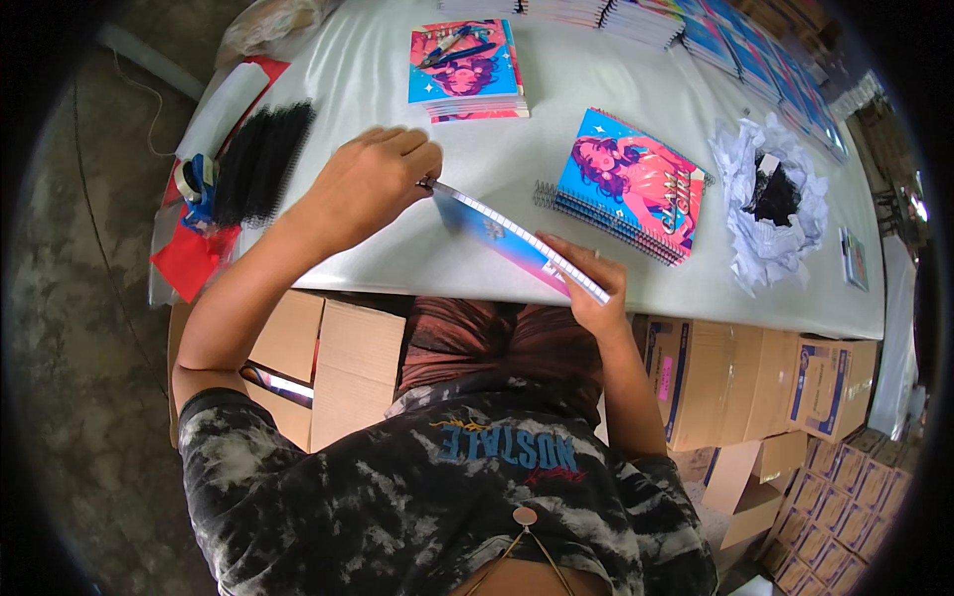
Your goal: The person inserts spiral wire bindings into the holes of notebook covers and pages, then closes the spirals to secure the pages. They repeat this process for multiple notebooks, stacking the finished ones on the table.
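Note:
My right hand (596,283) grips a notebook (497,230) by its near right end, thumb and fingers on either side. The notebook is tilted on edge above the table, with its blue-pink cover partly showing and a row of marks along its white upper edge. At its far left corner my left hand (383,179) is closed in a pinch on what looks like the end of a dark binding coil (427,184); the fingers hide most of it. To the right lies a stack of coil-bound notebooks (636,179) with an illustrated pink-and-blue cover.
Unbound notebooks (467,74) with pens on top lie at the far middle. Black coils (263,164) and a tape dispenser (197,189) are on the left. Crumpled paper (740,214) holds black scraps on the right. More notebooks (715,45) line the back; cardboard boxes (735,377) stand below the table.

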### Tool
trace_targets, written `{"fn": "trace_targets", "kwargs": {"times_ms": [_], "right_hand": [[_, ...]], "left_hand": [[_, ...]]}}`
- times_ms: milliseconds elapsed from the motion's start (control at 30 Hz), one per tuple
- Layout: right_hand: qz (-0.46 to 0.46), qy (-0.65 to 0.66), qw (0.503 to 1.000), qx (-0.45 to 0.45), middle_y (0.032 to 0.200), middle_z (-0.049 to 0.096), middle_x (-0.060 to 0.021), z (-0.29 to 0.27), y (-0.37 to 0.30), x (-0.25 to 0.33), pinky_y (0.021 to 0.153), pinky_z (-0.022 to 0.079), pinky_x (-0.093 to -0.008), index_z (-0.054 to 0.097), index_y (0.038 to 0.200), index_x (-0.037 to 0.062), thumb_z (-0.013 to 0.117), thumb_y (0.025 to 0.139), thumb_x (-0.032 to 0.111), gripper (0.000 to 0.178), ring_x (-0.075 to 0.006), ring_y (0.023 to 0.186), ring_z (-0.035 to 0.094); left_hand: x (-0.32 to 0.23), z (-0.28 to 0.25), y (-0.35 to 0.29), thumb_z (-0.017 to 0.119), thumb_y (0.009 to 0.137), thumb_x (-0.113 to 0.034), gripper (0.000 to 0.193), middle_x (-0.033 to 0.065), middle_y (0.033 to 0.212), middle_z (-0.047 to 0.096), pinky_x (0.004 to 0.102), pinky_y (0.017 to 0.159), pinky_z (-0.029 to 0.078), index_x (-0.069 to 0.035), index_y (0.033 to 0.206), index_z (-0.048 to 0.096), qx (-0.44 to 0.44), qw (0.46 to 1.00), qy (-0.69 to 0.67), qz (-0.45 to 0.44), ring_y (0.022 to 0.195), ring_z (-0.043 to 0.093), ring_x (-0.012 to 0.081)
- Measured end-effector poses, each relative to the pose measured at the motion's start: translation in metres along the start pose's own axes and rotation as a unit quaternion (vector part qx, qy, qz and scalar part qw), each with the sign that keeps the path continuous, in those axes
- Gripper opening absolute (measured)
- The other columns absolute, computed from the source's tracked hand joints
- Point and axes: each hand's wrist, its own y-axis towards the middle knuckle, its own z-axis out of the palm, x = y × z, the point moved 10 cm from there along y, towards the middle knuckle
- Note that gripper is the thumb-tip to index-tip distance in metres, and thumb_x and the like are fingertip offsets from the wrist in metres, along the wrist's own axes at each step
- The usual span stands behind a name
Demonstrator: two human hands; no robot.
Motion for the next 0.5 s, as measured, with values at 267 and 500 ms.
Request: {"fn": "trace_targets", "kwargs": {"times_ms": [267,500], "right_hand": [[-0.016,-0.012,1.0,-0.012,0.107,0.063,-0.0159,0.004,-0.001,0.005,0.084,0.049,-0.0295,0.061,0.109,-0.0014,0.052,0.075,-0.013,0.037,-0.0244,0.097,0.063],[-0.042,-0.045,0.998,-0.01,0.105,0.064,-0.0168,0.009,0.0,0.012,0.081,0.05,-0.0302,0.061,0.108,-0.0019,0.053,0.078,-0.007,0.032,-0.0259,0.095,0.064]], "left_hand": [[0.008,-0.004,-0.012,0.071,0.068,-0.013,0.026,0.006,0.091,0.059,0.037,0.078,0.045,-0.006,0.09,0.059,-0.045,0.998,0.015,-0.029,0.087,0.058,0.0265],[-0.008,-0.009,-0.008,0.071,0.066,-0.013,0.028,0.0057,0.09,0.06,0.0344,0.081,0.044,-0.007,0.089,0.058,-0.024,0.996,0.081,0.034,0.089,0.057,0.023]]}}
